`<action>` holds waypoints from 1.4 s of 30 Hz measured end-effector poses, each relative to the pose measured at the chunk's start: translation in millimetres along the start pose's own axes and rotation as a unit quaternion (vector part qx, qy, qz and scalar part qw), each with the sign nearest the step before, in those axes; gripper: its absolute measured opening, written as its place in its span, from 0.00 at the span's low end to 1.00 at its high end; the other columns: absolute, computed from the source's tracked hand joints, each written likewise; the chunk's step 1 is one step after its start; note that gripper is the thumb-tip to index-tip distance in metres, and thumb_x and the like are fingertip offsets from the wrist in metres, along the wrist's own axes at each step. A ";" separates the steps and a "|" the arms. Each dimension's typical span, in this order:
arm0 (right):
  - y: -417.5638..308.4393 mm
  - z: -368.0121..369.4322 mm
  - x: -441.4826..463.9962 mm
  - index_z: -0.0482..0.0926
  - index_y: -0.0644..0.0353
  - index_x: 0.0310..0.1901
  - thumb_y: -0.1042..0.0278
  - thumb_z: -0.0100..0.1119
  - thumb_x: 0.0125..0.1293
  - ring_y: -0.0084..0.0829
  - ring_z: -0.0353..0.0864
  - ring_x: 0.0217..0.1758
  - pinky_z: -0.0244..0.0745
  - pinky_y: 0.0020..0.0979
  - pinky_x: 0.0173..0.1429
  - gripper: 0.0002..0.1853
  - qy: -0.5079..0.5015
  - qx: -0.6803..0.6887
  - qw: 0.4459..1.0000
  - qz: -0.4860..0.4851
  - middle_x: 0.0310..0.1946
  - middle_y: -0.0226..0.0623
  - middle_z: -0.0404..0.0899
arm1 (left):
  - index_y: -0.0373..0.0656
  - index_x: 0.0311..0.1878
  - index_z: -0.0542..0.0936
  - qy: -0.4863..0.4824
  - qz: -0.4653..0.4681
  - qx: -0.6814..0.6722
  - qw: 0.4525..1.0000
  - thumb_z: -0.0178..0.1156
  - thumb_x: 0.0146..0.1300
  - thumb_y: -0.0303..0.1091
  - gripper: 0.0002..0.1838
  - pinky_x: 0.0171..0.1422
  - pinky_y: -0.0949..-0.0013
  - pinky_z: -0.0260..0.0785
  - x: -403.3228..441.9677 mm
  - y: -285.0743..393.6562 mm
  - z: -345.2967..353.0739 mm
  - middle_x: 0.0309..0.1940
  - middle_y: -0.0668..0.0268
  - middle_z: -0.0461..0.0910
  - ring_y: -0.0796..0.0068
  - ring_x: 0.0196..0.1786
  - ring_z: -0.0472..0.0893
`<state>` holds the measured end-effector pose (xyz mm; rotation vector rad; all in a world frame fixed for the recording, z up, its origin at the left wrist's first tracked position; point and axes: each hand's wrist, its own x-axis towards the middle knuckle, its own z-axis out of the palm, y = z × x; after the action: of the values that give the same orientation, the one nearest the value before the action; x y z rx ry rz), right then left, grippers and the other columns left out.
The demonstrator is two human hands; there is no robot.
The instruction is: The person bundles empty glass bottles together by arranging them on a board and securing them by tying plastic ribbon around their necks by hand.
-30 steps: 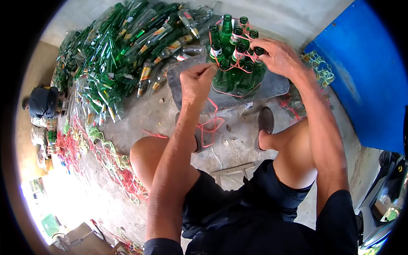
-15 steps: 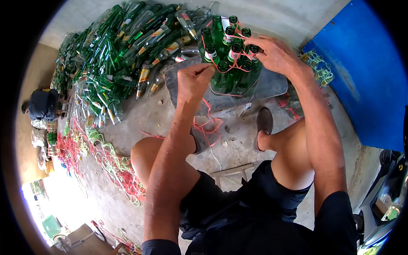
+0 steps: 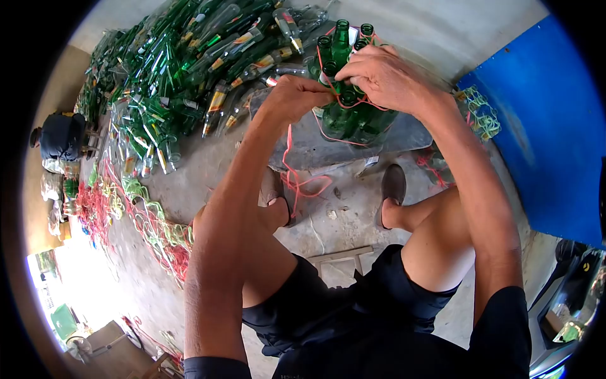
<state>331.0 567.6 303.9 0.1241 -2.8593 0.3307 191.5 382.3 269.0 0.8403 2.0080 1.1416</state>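
Note:
Several upright green bottles (image 3: 341,39) stand bunched on a dark slab (image 3: 297,146), with pink string (image 3: 341,139) around their lower part and more string between the necks. My left hand (image 3: 297,98) is closed at the near left of the bunch, its thumb and forefinger pinching the pink string. A loose length of string hangs below it onto the floor. My right hand (image 3: 382,79) reaches over the bottle necks from the right, fingers bent and pressed together near the string, hiding some necks. What its fingertips grip is too small to tell.
A large heap of bottles (image 3: 164,82) lies at the back left. Tangled red and green string (image 3: 148,218) covers floor at left. Another person (image 3: 62,136) is at the far left. A blue panel (image 3: 536,126) stands at right, with tangled string (image 3: 481,114) beside it.
My right hand has moved left across the bottle necks, closer to my left hand. My left hand has shifted slightly right and up, still pinching the string.

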 end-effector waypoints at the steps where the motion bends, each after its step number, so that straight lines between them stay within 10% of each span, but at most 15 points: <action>1: -1.7 -0.5 5.6 0.89 0.56 0.50 0.77 0.58 0.67 0.42 0.83 0.51 0.69 0.44 0.68 0.14 -0.046 0.029 0.998 0.015 0.42 0.37 0.86 | 0.44 0.47 0.93 -0.003 -0.004 -0.013 1.000 0.74 0.63 0.37 0.11 0.24 0.70 0.49 3.0 -3.7 -0.6 0.22 0.78 0.75 0.86 0.22 0.62; 10: 8.5 13.9 21.0 0.88 0.59 0.54 0.80 0.55 0.64 0.37 0.84 0.43 0.77 0.38 0.51 0.19 -0.166 0.160 0.969 0.093 0.39 0.44 0.87 | 0.46 0.45 0.93 0.000 -0.013 -0.054 0.998 0.75 0.61 0.40 0.13 0.25 0.70 0.52 17.8 -18.8 6.2 0.27 0.75 0.82 0.84 0.24 0.66; 22: 4.5 1.6 21.4 0.86 0.54 0.52 0.81 0.55 0.62 0.37 0.78 0.55 0.72 0.40 0.62 0.19 -0.190 0.189 0.962 0.061 0.45 0.35 0.83 | 0.39 0.39 0.93 0.020 -0.009 -0.143 0.989 0.80 0.55 0.39 0.14 0.31 0.68 0.65 29.3 -38.8 20.6 0.23 0.72 0.83 0.82 0.26 0.74; 42: -9.4 -23.7 28.4 0.83 0.53 0.28 0.68 0.68 0.57 0.35 0.76 0.54 0.68 0.41 0.56 0.03 -0.113 -0.146 0.982 -0.047 0.39 0.29 0.77 | 0.42 0.46 0.92 0.003 0.005 -0.167 0.986 0.72 0.67 0.40 0.13 0.28 0.73 0.57 19.5 -20.1 24.8 0.24 0.79 0.76 0.87 0.26 0.67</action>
<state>310.6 562.5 335.7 0.2526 -3.0731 -0.1314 196.2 400.8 236.8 0.6729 1.7498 1.4377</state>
